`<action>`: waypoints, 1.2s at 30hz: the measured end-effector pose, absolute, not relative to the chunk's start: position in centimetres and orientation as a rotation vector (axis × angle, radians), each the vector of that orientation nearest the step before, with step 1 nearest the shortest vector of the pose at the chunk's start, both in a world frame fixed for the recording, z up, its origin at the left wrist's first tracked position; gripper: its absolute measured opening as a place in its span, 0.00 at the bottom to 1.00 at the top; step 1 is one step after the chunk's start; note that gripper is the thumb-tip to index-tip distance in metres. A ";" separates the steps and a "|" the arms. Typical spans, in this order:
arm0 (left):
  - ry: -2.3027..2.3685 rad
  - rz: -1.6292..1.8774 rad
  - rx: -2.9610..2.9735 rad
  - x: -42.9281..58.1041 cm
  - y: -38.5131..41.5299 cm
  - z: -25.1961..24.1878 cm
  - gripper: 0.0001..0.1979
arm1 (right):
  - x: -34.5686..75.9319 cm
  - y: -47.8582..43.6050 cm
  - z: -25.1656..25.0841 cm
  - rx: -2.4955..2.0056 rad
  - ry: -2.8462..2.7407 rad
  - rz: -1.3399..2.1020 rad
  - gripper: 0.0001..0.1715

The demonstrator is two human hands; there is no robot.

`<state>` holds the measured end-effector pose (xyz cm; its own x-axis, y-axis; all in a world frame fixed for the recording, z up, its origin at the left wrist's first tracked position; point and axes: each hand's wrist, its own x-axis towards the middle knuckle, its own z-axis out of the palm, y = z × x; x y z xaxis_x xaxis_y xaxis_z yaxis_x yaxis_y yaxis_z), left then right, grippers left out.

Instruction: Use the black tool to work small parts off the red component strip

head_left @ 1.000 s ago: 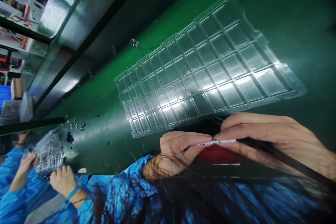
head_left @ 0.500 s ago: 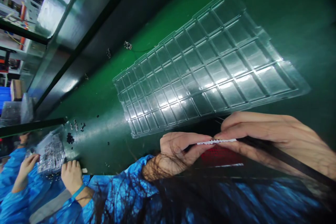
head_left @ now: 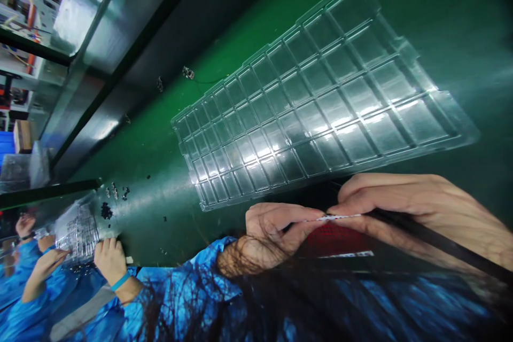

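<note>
Pinching white strip (head_left: 340, 217), hands (head_left: 272, 227) (head_left: 404, 197) close

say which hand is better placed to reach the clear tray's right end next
Probably the right hand: it lies close to that end of the clear tray, while the left hand sits farther away. Both hands seem to pinch the white strip.

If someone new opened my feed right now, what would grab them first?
Probably the big clear tray, slanting across the green work surface. Just below it, the left hand and right hand pinch a thin white strip. At lower left, a co-worker's hand is beside something glittering.
</note>
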<state>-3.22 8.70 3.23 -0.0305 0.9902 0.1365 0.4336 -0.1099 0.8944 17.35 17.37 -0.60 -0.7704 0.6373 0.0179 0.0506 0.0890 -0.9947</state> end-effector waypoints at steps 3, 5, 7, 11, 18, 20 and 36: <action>1.510 1.107 1.607 -3.2 8.8 3.4 0.04 | 17.3 17.3 -0.6 -0.669 -1.912 1.738 0.13; 1.524 1.084 1.602 -3.3 8.8 3.6 0.05 | 17.1 17.4 -0.4 -0.673 -1.902 1.709 0.12; 1.566 1.050 1.581 -3.5 8.9 3.8 0.05 | 16.9 17.6 -0.1 -0.718 -1.916 1.663 0.09; 1.664 1.028 1.501 -3.5 8.8 3.9 0.06 | 16.9 17.9 0.5 -0.826 -1.966 1.628 0.09; 1.640 1.117 1.337 -3.0 8.5 3.0 0.09 | 17.1 17.9 0.4 -0.874 -1.966 1.625 0.11; 1.612 1.151 1.318 -3.0 8.4 2.5 0.11 | 17.1 17.9 0.3 -0.876 -1.965 1.615 0.11; 1.550 1.107 1.234 -2.9 8.3 2.0 0.13 | 16.2 18.4 0.2 -0.661 -2.060 1.324 0.07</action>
<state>-2.91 8.25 2.04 -0.1579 0.9836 -0.0868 0.2370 0.1230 0.9637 16.23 18.39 0.25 -0.6990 0.6825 0.2136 0.0890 0.3795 -0.9209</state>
